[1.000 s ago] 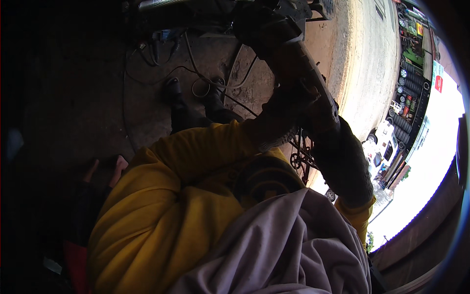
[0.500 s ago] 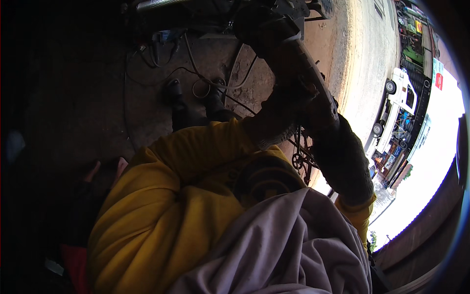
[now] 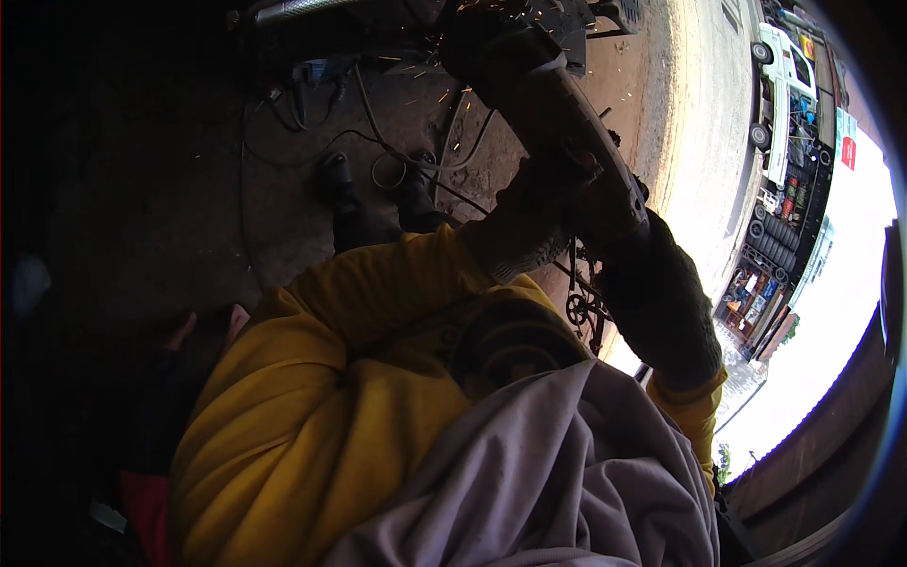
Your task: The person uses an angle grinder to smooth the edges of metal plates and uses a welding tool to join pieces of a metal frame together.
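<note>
"Power tool, long and dark with a round, dirty body [image 3: 534, 109]: where is it seen in the head view?"

"It is seen near the top middle, held at a slant in front of the chest. Its front end is pointed up and to the left, close to some dark metal parts [image 3: 567, 33]."

"By which hands is it held?"

"By both. Its middle is held by the left hand [image 3: 539, 203], and its back end is held by the right hand [image 3: 661, 298]. Dark, rough knitted gloves [image 3: 694, 350] are worn."

"Are the hands spread or pressed together?"

"Both are wrapped round the tool. How each finger is bent cannot be told, because too much is hidden in the dark."

"What is seen by the front end?"

"Tiny orange sparks [image 3: 389, 59] are thrown about there, and some are seen lower down."

"What else is worn?"

"Thick yellow sleeves [image 3: 387, 283] are worn. A soft, greyish-purple cloth [image 3: 529, 472] is draped over the chest."

"And farther off?"

"A thin grey hose [image 3: 463, 168] is looped on the brown floor [image 3: 293, 208], near dark shoes [image 3: 335, 170]. On the right, a white truck [image 3: 779, 109] can be seen by a pale road [image 3: 699, 104]."
</note>
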Demonstrator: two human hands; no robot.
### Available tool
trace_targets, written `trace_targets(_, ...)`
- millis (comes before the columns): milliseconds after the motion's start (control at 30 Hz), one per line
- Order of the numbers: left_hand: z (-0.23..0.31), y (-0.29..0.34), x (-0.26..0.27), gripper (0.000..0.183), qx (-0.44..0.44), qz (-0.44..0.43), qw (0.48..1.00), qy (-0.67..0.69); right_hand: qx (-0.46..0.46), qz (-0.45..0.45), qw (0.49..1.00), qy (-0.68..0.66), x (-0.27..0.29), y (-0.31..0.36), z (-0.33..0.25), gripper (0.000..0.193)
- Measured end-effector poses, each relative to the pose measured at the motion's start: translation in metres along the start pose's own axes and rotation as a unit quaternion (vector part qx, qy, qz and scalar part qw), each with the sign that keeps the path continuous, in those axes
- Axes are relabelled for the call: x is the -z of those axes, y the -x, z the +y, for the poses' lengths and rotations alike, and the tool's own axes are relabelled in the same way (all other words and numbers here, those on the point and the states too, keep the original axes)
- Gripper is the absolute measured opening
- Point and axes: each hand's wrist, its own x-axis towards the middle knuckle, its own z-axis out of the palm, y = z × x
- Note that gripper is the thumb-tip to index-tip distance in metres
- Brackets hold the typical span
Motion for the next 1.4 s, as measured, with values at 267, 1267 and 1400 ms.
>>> trace_targets(267, 0.200, -0.063, -0.042, 0.031, 0.006, -0.091, 0.995, -0.027, 0.033, 0.050, 0.998, 0.029, 0.044, -0.057, -0.123, 0.044)
trace_targets(1267, 0.239, -0.081, -0.068, 0.025, 0.052, -0.094, 0.989, 0.107, -0.041, 0.048, 0.993, 0.101, 0.056, -0.104, -0.133, 0.045)
trace_targets(1400, 0.238, -0.082, -0.067, 0.027, 0.045, -0.087, 0.989, 0.107, -0.021, 0.020, 0.995, 0.096, 0.058, -0.107, -0.133, 0.038)
